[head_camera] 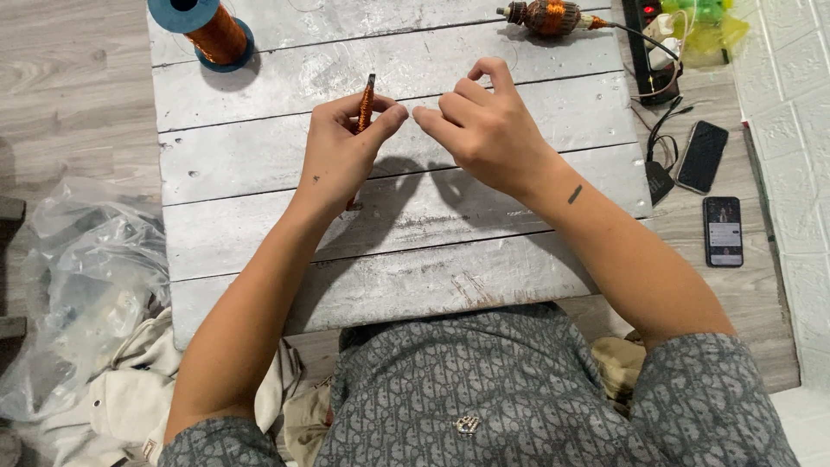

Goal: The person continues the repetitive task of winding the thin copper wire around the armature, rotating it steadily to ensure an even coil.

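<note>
Upright above the middle of the table, a thin copper-wound stick (367, 102) is pinched between the left hand's (339, 156) thumb and fingers. Just beside it, the right hand's (484, 130) fingertips press together, perhaps on a wire too fine to see. Bare grey wooden planks (389, 259) spread around. Well apart lie a blue spool of copper wire (207, 30), a copper-wound motor armature (546, 15), and two black phones (711, 195) on the floor.

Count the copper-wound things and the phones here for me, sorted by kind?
Copper wire spools: 1, the blue one at the table's far left corner.
Small copper coils: 1, held in the left hand, with the right hand pinching close beside it.
Copper-wound motor parts: 1 at the table's far edge.
Phones: 2, one and another, on the floor.
Total: 5
</note>
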